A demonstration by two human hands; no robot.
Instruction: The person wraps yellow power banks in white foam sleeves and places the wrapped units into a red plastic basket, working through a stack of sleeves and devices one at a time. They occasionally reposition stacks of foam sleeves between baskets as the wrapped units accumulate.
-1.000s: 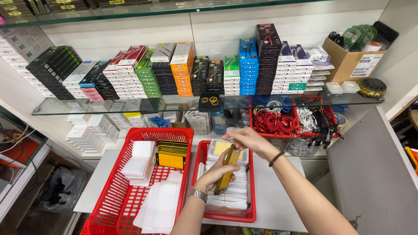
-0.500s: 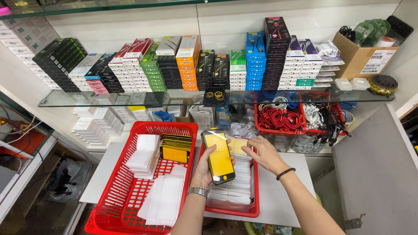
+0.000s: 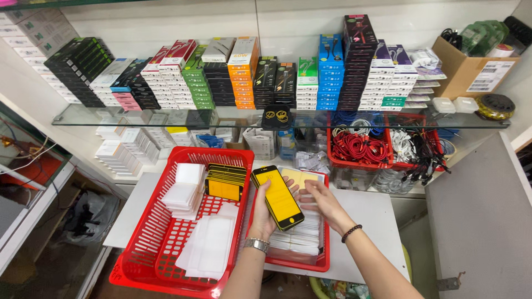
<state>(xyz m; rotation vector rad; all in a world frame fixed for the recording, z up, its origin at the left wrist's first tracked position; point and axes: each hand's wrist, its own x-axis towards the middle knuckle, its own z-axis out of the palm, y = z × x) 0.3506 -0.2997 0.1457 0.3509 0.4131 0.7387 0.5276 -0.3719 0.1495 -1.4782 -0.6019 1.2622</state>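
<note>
The tabletop (image 3: 382, 213) carries a big basket (image 3: 145, 243) and a small tray (image 3: 321, 260). Above the tray, the left hand (image 3: 266, 213) grips the yellow panel (image 3: 277, 196), fingers closed on its lower edge. Long axis runs near-right to far-left, face up. The right hand (image 3: 321, 200) rests open beside it. Risk: a one-edge grip may let it tip and drop.

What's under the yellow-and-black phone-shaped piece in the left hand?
The left hand holds the yellow piece over the small red tray, which is packed with stacked clear packets. The right hand rests beside it. The tray floor and the lower packets are covered.
</note>
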